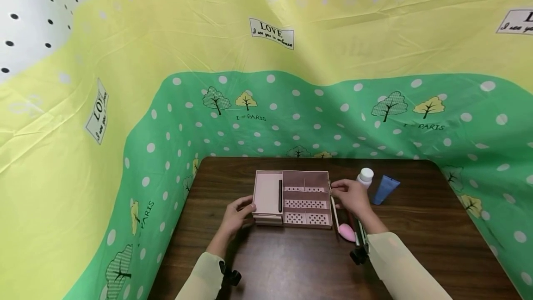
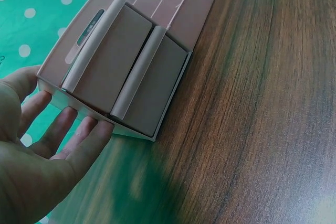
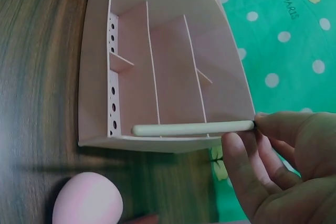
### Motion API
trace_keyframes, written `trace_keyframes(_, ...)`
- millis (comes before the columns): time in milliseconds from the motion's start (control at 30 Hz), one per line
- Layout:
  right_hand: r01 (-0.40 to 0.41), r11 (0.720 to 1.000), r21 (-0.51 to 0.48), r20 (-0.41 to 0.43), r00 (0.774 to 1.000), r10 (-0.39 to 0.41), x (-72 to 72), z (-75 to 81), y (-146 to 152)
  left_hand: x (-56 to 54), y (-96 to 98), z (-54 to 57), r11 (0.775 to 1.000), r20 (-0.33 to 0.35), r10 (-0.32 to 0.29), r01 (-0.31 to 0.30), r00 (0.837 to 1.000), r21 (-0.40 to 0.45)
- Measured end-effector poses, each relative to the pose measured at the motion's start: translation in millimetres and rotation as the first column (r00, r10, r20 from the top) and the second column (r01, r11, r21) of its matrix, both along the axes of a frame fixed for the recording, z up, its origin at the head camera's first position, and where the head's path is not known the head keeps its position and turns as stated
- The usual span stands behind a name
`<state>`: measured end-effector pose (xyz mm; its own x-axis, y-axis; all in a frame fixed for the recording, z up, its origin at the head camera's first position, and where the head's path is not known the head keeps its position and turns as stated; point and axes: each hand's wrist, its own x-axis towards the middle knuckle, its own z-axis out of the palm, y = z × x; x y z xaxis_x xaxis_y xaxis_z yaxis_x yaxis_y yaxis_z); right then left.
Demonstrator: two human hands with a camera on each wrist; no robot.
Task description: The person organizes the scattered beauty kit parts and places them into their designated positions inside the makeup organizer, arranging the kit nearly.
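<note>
Curtained-off work area, patterned fabric (image 1: 333,54) on three sides; wood-grain table (image 1: 291,263)

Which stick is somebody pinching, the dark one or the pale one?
The pale stick: the right hand pinches one end of it. The dark stick lies on top of the pink box, with no hand on it.

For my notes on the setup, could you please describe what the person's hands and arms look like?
The left hand and right hand are bare. Pale cream sleeves end short of them, and a small black device sits near each sleeve's end, its details too small to make out.
</note>
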<state>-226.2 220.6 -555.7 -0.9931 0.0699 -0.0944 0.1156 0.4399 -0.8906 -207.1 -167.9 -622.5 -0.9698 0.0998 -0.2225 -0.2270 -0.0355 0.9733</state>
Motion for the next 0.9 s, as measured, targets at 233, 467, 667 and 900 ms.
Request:
trace_keyframes(233, 0.004, 0.999, -0.035, -0.002, 1.0, -0.004, -5.6, -0.4, -11, -0.8, -0.4, 2.2, 1.0, 0.003, 0.008, -0.008, 1.0, -0.001)
trace_keyframes(467, 0.014, 0.998, -0.056, 0.018, 1.0, -0.013, -11.8, 5.3, -26, -1.8, -1.2, 0.4, 1.0, 0.019, 0.017, -0.017, 1.0, 0.016)
trace_keyframes(667, 0.024, 0.999, -0.036, 0.021, 1.0, -0.024, -15.5, 12.4, -41, -0.8, -0.5, 0.3, 1.0, 0.009, 0.017, -0.018, 1.0, 0.013)
trace_keyframes(900, 0.032, 0.999, -0.016, 0.002, 0.999, -0.032, -21.1, 18.5, -58, -1.1, -0.8, 0.6, 1.0, 0.008, 0.015, -0.015, 1.0, 0.008)
